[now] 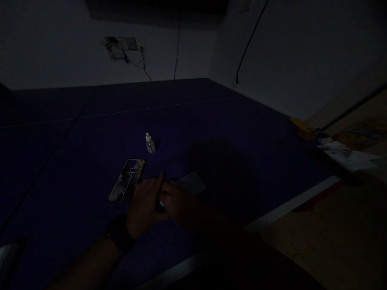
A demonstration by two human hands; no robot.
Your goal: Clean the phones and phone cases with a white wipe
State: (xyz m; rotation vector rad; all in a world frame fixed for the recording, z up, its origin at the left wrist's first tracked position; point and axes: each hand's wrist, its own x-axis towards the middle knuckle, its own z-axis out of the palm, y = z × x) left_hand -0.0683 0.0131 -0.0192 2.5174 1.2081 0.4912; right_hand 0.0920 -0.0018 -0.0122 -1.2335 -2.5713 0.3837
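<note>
Dimly lit, both hands meet over the purple counter (211, 121), the left hand (145, 203) touching the right hand (175, 203). Their fingers are bent, but whether either is clamped on anything I cannot tell. A flat pale object (192, 183) lies on the counter, partly hidden by the right hand. Just beside the left hand lies a patterned phone case (127, 183); beyond it, a dropper bottle (150, 146) stands upright.

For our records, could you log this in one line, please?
left hand: near phone case; right hand: over pale flat object; dropper bottle: upright
</note>
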